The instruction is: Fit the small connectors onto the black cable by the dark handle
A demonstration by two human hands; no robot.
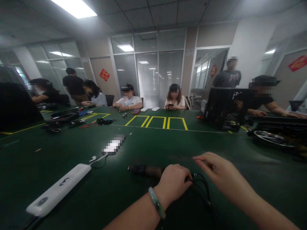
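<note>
An electric screwdriver (150, 171) with a dark body lies on the green table, its tip toward the left. My left hand (174, 179), a jade-coloured bangle at its wrist, is wrapped over the rear end of the tool. From that end a black cable (207, 195) runs down to the right. My right hand (214, 167) hovers to the right of the cable, apart from the screwdriver. Its thumb and index tips are drawn together in a pinch, and whatever may be between them is too small to make out.
At left lies a white power strip (59, 190), with a white cable (100, 158) leading to a phone (114, 145). Cables and dark parts (64, 118) are heaped behind it. A black computer case (225, 108) stands at right. Several people sit around the table's far side.
</note>
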